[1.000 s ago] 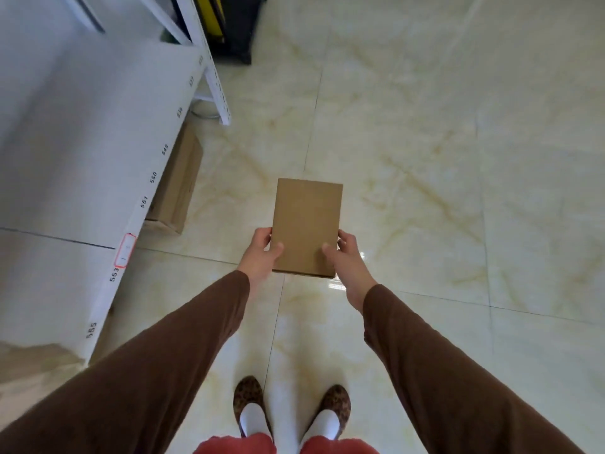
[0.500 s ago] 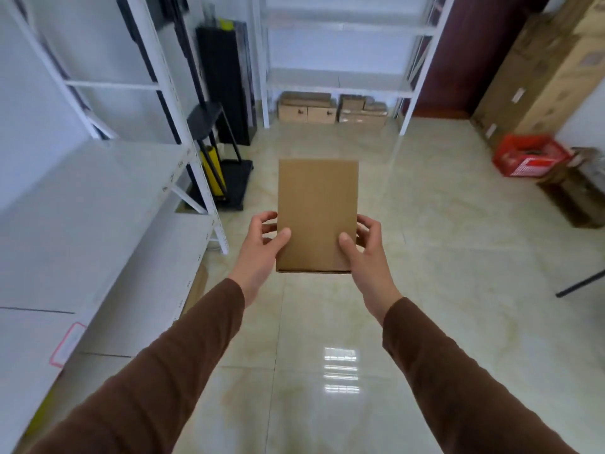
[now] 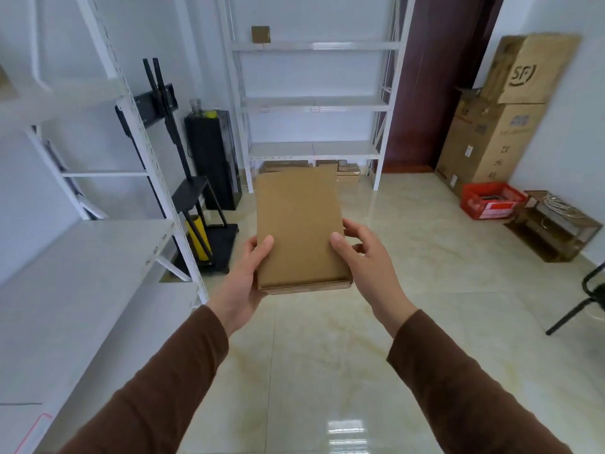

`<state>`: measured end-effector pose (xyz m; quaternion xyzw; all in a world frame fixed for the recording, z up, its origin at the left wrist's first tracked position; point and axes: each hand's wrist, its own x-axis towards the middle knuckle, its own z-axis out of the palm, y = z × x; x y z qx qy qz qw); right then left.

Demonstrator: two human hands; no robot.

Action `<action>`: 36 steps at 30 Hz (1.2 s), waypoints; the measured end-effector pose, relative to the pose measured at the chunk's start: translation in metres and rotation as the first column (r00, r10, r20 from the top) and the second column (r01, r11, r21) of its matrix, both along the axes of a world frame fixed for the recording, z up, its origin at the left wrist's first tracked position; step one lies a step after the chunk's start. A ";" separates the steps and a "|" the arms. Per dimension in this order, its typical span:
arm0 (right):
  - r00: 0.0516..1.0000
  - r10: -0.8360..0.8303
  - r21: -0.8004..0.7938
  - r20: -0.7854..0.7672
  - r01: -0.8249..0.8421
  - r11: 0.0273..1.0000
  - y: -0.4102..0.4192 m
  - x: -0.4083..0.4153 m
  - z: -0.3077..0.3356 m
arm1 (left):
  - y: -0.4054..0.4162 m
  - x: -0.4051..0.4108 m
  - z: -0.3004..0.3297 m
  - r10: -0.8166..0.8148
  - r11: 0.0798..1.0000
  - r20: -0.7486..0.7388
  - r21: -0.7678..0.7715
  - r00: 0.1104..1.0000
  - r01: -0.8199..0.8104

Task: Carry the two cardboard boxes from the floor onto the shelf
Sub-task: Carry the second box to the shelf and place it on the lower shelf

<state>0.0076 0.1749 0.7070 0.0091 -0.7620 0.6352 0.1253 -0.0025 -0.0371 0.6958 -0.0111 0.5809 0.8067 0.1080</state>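
I hold a flat brown cardboard box (image 3: 299, 227) out in front of me at about chest height, its long side pointing away. My left hand (image 3: 244, 283) grips its near left edge with the thumb on top. At the near right edge my right hand (image 3: 363, 260) has its thumb on the top face and its fingers curled beside the box. A white metal shelf (image 3: 82, 283) runs along my left, its wide board bare. A second white shelf unit (image 3: 314, 103) stands against the far wall. The other floor box is out of view.
Small cardboard boxes (image 3: 347, 173) lie under the far shelf, and one (image 3: 261, 34) stands on its top level. A black stand (image 3: 196, 204) and black cabinet (image 3: 212, 158) sit left of it. Large cartons (image 3: 501, 126), a red crate (image 3: 491, 199) and a wooden crate (image 3: 553, 224) line the right wall.
My view has lifted from the floor to the room ahead. The box has come up with both hands, from near floor level to chest height.
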 end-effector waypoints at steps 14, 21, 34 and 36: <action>0.967 0.143 -0.208 0.213 -0.098 0.973 -0.016 -0.209 -0.009 | -0.025 -0.213 -0.022 -0.098 0.991 0.291 0.113 0.952 0.067; 0.945 0.106 -0.321 0.309 -0.001 0.947 -0.003 -0.300 -0.029 | 0.000 -0.317 -0.012 -0.075 0.948 -0.096 -0.317 0.993 0.041; 0.994 0.018 -0.308 0.106 0.016 0.951 0.079 -0.537 -0.060 | 0.078 -0.538 0.015 -0.109 0.905 -0.115 -0.423 0.987 0.051; 0.998 0.057 -0.134 0.010 -0.055 0.989 0.093 -0.577 -0.056 | 0.080 -0.578 0.021 -0.081 0.965 -0.015 -0.251 0.997 0.074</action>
